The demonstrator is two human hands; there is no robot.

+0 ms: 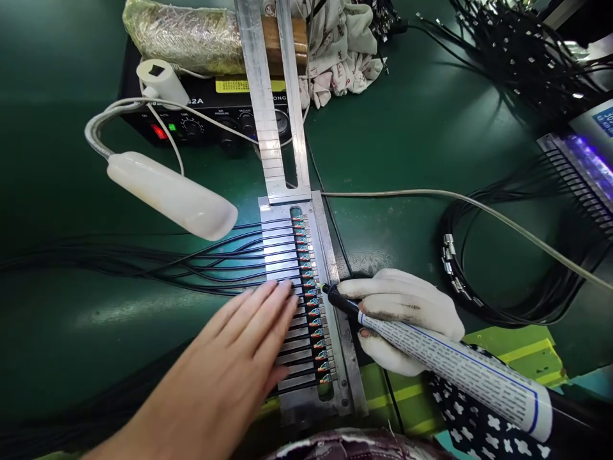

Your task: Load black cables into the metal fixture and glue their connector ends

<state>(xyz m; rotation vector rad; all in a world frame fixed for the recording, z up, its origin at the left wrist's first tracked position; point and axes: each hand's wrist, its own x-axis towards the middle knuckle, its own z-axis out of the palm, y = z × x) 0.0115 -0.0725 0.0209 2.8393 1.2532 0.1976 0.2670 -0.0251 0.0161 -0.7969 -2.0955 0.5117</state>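
A metal fixture holds a row of black cables side by side, their stripped coloured wires and small metal connectors lined up along its slot. My bare left hand lies flat over the cables at the fixture's left side, fingers stretched out. In a white glove, smudged at the fingertips, my right hand grips a glue syringe with a printed white label and black ends. The syringe's tip is at the connectors near the middle of the row; whether it touches them I cannot tell.
A white lamp bends over the fixture from the left. Behind stand a black dispenser box, a plastic-wrapped roll and crumpled cloth. Coiled cables lie right, beside a purple-lit device. A pale hose crosses the table.
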